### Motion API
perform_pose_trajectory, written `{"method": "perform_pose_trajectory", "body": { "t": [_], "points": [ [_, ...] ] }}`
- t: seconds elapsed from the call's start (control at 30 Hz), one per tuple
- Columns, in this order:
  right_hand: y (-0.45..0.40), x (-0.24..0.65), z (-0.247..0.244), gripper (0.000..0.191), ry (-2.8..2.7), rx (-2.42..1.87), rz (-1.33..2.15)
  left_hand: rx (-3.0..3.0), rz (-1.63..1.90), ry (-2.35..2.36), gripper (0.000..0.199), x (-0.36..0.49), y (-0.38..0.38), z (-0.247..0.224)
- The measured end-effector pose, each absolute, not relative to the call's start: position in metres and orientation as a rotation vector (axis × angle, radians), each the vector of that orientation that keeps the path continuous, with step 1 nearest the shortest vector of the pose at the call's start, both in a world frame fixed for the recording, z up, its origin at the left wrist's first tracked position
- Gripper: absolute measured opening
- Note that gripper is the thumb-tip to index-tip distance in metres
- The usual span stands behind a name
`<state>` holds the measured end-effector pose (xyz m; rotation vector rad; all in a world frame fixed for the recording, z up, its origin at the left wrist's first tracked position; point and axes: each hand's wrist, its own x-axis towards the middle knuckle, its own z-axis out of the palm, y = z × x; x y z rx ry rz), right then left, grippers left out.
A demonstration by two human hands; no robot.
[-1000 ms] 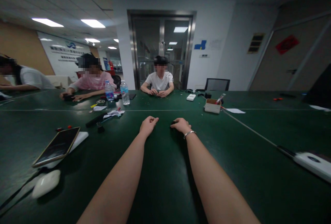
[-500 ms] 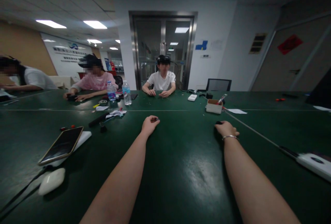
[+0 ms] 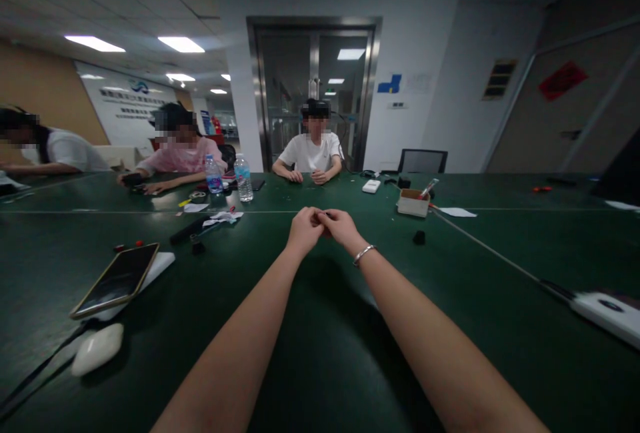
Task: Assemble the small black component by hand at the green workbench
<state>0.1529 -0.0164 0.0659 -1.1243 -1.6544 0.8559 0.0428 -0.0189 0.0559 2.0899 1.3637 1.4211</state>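
Above the green table, my left hand and my right hand meet at the fingertips near the middle of the view. Both hands are closed in a pinch. Something small and dark shows between the fingertips, too small to name. A silver bangle circles my right wrist. To the right of my hands a small black object lies on the table. Beyond it stands an open cardboard box with a pen-like item in it.
At the left lie a phone, a white rounded case and crumpled paper. Two water bottles stand farther back. A person sits opposite; two more are at the left. A cable runs to a white device at right.
My right hand has let go of the small black object and moved left to meet my left hand. My left hand has risen slightly and shifted right. The person opposite has moved their hands.
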Motion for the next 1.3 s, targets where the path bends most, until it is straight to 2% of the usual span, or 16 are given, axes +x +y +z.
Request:
{"method": "perform_pose_trajectory", "body": {
  "t": [0.1,0.2,0.3,0.4,0.47,0.53,0.73,0.87,1.1,1.3],
  "points": [
    [-0.012,0.165,0.063,0.021,-1.605,-1.155,0.778,2.127,1.234,1.441,0.035,0.031,-0.017,0.068],
    [-0.006,0.211,0.075,0.02,-1.506,-1.263,0.595,2.099,1.034,1.895,0.046,-0.015,-0.017,0.087],
    [-0.003,0.278,0.086,0.034,-1.322,-1.426,0.353,1.672,1.186,2.44,0.05,-0.084,-0.025,0.096],
    [-0.005,0.342,0.081,0.03,-1.15,-1.614,0.147,1.282,1.461,2.653,0.05,-0.139,-0.038,0.086],
    [-0.008,0.371,0.07,0.03,-1.117,-1.793,0.007,1.291,1.532,2.503,0.042,-0.158,-0.042,0.072],
    [-0.01,0.387,0.056,0.029,-1.137,-1.918,0.026,1.329,1.511,2.372,0.035,-0.164,-0.042,0.058],
    [-0.008,0.394,0.034,0.033,-1.16,-1.99,0.093,1.186,1.261,2.533,0.036,-0.16,-0.03,0.039],
    [-0.009,0.391,0.035,0.031,-1.218,-2.075,-0.004,1.471,1.008,2.386,0.026,-0.151,-0.019,0.036],
    [-0.007,0.379,0.052,0.022,-1.344,-2.324,-0.155,1.905,0.981,1.782,0.041,-0.076,0.005,0.028],
    [0.0,0.381,0.057,0.025,-1.28,-2.363,-0.074,1.918,0.955,1.628,0.032,-0.012,0.006,0.022]
  ]
}}
